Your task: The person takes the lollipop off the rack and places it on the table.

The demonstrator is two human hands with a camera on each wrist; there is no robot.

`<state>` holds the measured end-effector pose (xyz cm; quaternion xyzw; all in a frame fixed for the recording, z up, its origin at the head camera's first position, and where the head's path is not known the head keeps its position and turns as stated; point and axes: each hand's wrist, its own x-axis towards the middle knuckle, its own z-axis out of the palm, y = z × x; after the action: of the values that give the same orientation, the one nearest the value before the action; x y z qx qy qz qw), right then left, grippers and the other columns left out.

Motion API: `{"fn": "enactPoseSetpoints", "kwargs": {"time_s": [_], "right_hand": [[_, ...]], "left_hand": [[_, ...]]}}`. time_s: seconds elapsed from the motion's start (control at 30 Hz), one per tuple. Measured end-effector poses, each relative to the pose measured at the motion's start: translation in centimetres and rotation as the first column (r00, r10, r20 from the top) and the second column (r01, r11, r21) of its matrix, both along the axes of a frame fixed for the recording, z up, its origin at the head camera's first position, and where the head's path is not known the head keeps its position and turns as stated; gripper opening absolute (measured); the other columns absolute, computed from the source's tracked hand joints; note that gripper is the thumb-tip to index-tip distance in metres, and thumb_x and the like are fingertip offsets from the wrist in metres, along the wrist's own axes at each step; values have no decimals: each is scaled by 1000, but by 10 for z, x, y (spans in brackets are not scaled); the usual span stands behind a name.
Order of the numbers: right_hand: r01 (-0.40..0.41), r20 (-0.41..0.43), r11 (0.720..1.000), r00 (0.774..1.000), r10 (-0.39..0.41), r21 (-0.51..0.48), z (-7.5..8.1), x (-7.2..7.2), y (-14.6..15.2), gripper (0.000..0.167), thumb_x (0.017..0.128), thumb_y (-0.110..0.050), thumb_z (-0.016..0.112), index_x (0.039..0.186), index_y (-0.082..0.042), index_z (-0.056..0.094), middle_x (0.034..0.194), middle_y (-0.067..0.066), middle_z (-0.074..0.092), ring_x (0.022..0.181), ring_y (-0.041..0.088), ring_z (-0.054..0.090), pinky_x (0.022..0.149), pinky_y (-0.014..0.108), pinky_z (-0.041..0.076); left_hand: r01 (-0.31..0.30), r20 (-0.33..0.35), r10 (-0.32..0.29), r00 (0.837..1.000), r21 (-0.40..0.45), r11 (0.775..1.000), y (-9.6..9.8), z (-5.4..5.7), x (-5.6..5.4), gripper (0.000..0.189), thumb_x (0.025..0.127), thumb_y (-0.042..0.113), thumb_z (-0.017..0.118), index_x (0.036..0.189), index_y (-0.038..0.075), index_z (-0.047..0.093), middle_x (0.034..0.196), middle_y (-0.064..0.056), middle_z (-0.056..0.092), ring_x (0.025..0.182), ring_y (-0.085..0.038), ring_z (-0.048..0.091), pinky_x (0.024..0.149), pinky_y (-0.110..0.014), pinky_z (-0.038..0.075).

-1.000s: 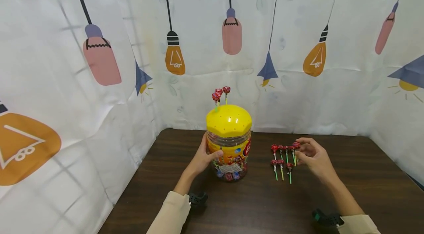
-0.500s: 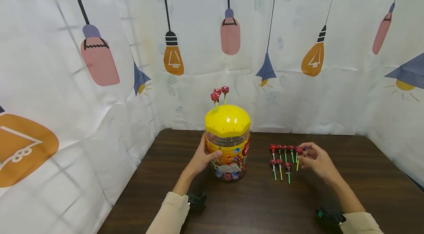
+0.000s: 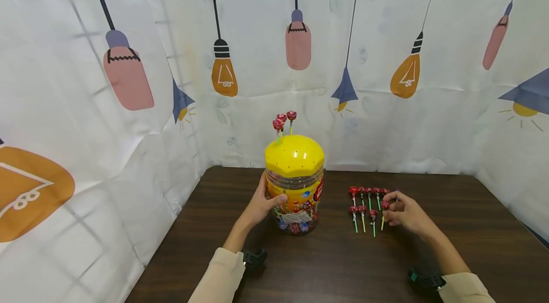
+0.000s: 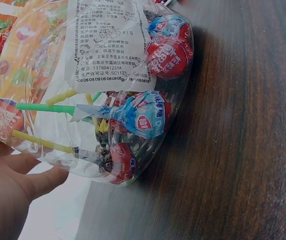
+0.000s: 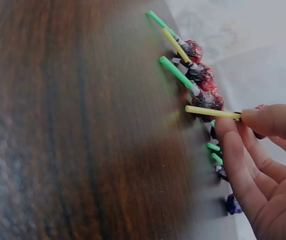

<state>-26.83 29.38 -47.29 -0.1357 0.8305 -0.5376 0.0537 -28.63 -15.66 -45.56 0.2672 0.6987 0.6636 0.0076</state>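
Right hand (image 3: 405, 213) pinches a yellow-stick lollipop (image 3: 385, 205), left of its palm; left hand (image 3: 260, 205) grips the jar (image 3: 297, 191) at its left side.

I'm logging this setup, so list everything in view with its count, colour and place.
Table: one, dark brown, foreground
Cloth backdrop: count unclear, white, behind table
Printed lamps: several, pink, orange, blue, on backdrop
Jar: one, clear with multicoloured wrap, on table
Lid: one, yellow, on jar
Upright lollipops: three, red, in lid
Jarred lollipops: several, red and blue, inside jar
Paper label: one, white, on jar
Front-row lollipops: three, red, right of jar
Back-row lollipops: at least four, red, behind those, partly hidden
Wrapped sweet: one, purple, back row's right end
Held lollipop: one, red with yellow stick, right of front row
Wrist straps: two, dark, beside sleeves
Sleeves: two, cream, lower edge
Left hand: one, gripping jar
Right hand: one, pinching held lollipop
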Motion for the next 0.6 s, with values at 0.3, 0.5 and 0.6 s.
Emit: {"fn": "enactPoseSetpoints", "kwargs": {"time_s": [0.3,0.5,0.6], "right_hand": [[-23,55,1000,998,23,6,0,-4,0,45,99,-6,66,135,8,43,97,21,69,85,23,73,73,37,62],[-60,92,998,994,58,25,0,-6,1,44,99,-8,66,133,10,44,97,19,71,85,24,73,74,37,62],[-75,104,996,992,71,38,-1,-6,2,43,99,-8,66,132,9,45,97,17,70,86,24,72,74,37,62]], "left_hand": [[-8,-3,8,1000,-5,1000,0,1,0,92,94,37,74,160,42,10,154,-5,42,134,-24,51,111,-45,46],[-13,-2,13,1000,-6,1000,0,2,2,93,93,40,75,160,41,11,153,-5,42,133,-24,51,112,-45,46],[-3,-3,3,1000,-1,1000,1,2,2,92,94,39,74,161,41,11,154,-5,41,134,-24,51,111,-44,46]]}}
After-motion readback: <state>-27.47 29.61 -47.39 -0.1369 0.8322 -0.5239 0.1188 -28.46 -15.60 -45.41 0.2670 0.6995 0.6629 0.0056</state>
